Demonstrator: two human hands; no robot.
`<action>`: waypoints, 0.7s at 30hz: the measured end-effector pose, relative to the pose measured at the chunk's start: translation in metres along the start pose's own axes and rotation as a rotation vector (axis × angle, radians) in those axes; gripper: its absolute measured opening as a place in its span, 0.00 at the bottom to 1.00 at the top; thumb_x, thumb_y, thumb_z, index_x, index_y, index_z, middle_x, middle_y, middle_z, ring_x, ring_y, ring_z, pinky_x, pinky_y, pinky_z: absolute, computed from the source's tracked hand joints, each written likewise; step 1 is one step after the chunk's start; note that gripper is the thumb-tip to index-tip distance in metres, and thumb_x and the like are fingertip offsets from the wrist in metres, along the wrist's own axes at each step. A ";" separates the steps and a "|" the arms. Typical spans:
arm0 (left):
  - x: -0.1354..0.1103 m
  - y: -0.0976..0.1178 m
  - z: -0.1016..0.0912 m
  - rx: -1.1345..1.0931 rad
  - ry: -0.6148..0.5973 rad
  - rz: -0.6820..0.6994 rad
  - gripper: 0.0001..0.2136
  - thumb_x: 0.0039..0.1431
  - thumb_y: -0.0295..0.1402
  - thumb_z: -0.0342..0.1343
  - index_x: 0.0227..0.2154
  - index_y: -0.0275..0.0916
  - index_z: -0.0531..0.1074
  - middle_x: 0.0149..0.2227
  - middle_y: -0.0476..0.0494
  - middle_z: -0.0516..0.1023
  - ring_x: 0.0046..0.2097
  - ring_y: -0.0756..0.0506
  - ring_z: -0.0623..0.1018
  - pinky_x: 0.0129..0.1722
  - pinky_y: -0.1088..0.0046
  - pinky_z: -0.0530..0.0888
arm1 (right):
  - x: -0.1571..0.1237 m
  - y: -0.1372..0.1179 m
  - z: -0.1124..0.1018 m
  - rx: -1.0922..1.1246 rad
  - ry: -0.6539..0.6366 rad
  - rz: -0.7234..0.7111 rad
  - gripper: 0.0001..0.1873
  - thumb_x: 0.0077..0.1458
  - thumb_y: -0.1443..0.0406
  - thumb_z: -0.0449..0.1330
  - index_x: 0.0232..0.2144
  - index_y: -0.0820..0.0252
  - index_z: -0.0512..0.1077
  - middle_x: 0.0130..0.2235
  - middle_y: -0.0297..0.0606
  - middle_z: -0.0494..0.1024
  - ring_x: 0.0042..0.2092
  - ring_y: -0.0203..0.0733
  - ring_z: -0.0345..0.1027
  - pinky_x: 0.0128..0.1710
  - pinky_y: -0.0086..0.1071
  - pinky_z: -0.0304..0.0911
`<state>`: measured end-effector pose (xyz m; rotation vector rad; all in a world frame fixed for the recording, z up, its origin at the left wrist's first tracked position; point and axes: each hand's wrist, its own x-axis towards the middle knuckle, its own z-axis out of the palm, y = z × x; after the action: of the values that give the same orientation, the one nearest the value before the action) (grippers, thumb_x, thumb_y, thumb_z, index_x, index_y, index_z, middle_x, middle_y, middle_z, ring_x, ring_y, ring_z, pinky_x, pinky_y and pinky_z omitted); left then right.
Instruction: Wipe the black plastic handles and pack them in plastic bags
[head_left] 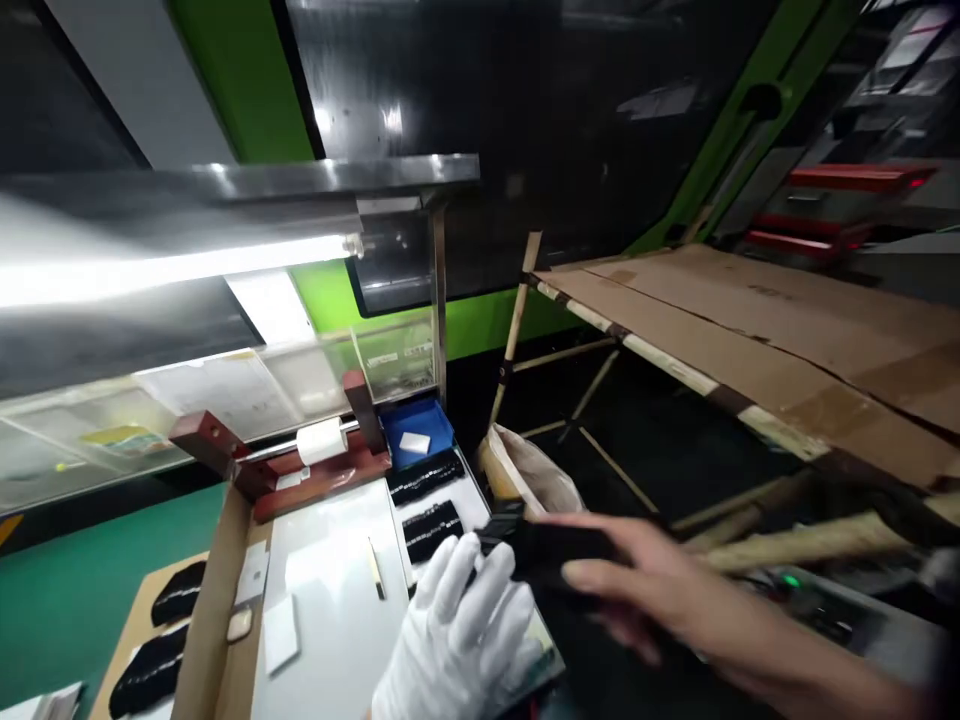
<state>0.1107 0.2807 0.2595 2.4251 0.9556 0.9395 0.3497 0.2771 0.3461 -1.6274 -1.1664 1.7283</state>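
Lying at 8 o'clock, black strips [178,592] are resting on a cardboard tray [131,625]. At 6 o'clock, the gloved left hand [457,625] is curling its fingers closed against the near end of a black part [551,550], though the grip itself is hidden. The bare right hand [645,580] is reaching in from 4 o'clock, its fingers narrowly around the part's far end. A steady two-handed hold looks right, with the part kept level. A cardboard sheet [750,340] is spreading toward 2 o'clock.

Gloved left hand [457,630], bare right hand [645,590]
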 end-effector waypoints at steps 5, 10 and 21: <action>-0.059 -0.023 -0.014 -0.600 -0.182 -0.449 0.26 0.49 0.28 0.69 0.53 0.47 0.77 0.61 0.42 0.73 0.65 0.29 0.67 0.69 0.46 0.54 | 0.020 0.053 0.115 0.067 -0.206 0.197 0.28 0.51 0.47 0.63 0.45 0.61 0.72 0.26 0.31 0.73 0.22 0.30 0.64 0.17 0.21 0.58; -0.139 -0.042 -0.003 -0.880 0.062 -0.933 0.13 0.58 0.39 0.63 0.44 0.42 0.82 0.48 0.39 0.83 0.52 0.32 0.79 0.59 0.53 0.71 | 0.037 0.095 0.170 -0.130 -0.220 0.188 0.31 0.56 0.40 0.57 0.41 0.61 0.76 0.31 0.37 0.76 0.27 0.37 0.69 0.22 0.29 0.66; -0.200 -0.047 -0.005 -1.329 0.435 -1.274 0.23 0.63 0.48 0.57 0.54 0.37 0.76 0.57 0.36 0.78 0.63 0.35 0.72 0.65 0.53 0.66 | 0.029 0.166 0.270 -0.636 0.132 -0.367 0.41 0.57 0.58 0.66 0.68 0.52 0.55 0.64 0.43 0.65 0.65 0.55 0.59 0.64 0.50 0.61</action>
<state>-0.0240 0.1731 0.1480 0.3341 1.1345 0.9911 0.1175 0.1486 0.1708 -1.6798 -1.9331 1.0558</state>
